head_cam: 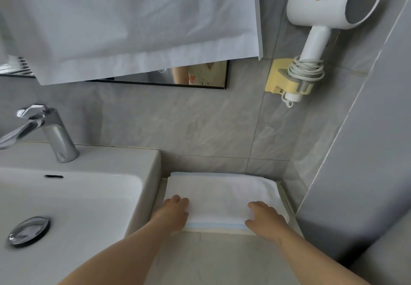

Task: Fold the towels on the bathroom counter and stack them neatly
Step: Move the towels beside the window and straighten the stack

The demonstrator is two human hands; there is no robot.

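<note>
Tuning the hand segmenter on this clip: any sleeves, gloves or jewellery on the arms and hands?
None visible. The left hand and right hand have no gloves or rings, and there is no watch or band at the wrists. Both arms are uncovered down to the frame edge, with no sleeve or cuff in view.
</note>
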